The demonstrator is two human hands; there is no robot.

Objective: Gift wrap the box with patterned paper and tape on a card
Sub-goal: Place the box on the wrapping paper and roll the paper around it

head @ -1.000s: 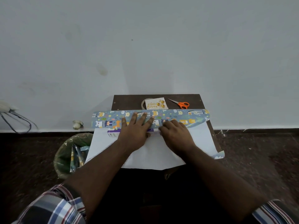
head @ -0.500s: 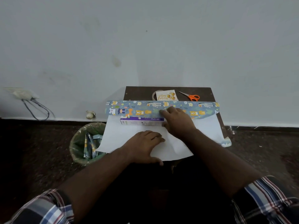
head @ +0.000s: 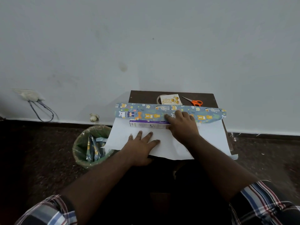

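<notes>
Head view: the right hand [head: 183,125] is pressing flat, fingers straight, on the folded paper [head: 162,112] over the box [head: 148,124]. The left hand [head: 142,143] is lying spread on the white sheet near the bench [head: 146,95] front edge. Card [head: 170,99] and scissors [head: 194,102] are sitting behind.

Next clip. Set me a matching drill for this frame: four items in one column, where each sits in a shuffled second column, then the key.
Items
1. scissors
2. birthday card
3. box
4. left hand

Places
A. flat on the white side of the paper, near edge
B. far right of the table
C. under the rolled patterned edge, right hand on it
D. far middle of the table, over the tape roll

Pairs: 1-B, 2-D, 3-C, 4-A
</notes>
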